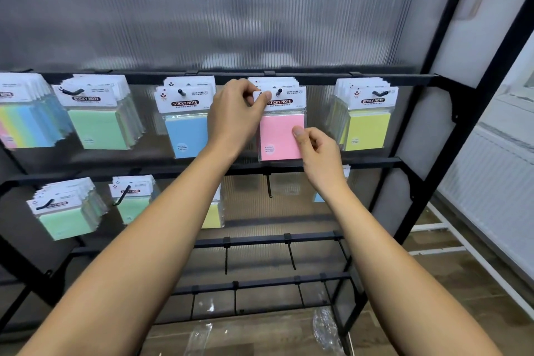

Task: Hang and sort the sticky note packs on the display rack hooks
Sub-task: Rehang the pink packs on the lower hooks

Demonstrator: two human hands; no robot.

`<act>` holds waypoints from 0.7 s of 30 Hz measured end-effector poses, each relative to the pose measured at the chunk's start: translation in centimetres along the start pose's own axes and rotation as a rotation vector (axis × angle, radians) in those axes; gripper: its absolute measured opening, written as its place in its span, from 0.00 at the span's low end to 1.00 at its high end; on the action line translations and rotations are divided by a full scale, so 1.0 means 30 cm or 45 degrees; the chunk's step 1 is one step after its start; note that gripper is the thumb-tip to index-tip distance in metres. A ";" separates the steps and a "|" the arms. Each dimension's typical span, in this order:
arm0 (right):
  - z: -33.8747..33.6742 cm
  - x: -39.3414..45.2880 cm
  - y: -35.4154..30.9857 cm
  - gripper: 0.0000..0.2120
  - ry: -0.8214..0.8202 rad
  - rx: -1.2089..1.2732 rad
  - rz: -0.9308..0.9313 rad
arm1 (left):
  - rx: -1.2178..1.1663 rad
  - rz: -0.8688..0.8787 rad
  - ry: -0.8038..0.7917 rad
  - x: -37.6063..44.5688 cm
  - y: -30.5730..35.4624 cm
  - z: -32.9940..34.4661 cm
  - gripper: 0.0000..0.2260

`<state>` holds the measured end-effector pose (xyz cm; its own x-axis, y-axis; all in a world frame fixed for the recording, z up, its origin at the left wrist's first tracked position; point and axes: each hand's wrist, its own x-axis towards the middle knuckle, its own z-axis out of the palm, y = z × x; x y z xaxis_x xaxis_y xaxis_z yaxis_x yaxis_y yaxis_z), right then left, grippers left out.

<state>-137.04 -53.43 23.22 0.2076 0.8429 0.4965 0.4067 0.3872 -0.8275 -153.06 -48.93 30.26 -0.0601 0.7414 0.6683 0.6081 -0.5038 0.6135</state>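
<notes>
2 hands on the pink pack (pixel 281 136), at 12 o'clock on its hook (pixel 278 92): your left hand (pixel 235 117) pinches the header, your right hand (pixel 318 150) pinches the 3 o'clock edge; tugging unevenly could tear the hole.

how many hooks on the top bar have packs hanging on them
5. From the left: multicolour packs, partly cut off by the frame edge, green packs, blue packs, pink packs held by both hands, yellow packs.
</notes>
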 end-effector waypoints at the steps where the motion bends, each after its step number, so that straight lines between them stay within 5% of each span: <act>1: -0.001 -0.001 0.002 0.20 0.004 0.004 0.003 | -0.004 -0.010 0.016 -0.009 -0.007 0.000 0.12; 10: 0.001 -0.044 0.103 0.19 -0.144 -0.185 0.269 | -0.024 -0.145 -0.036 -0.230 -0.110 0.041 0.13; 21: -0.067 -0.196 0.365 0.15 -0.371 -0.505 0.588 | 0.391 -0.251 -0.586 -0.496 -0.240 0.217 0.09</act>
<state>-132.02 -54.90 11.75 0.2130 0.9768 -0.0225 0.6411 -0.1571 -0.7512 -151.39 -53.47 13.17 0.1130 0.9588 0.2605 0.8259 -0.2364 0.5118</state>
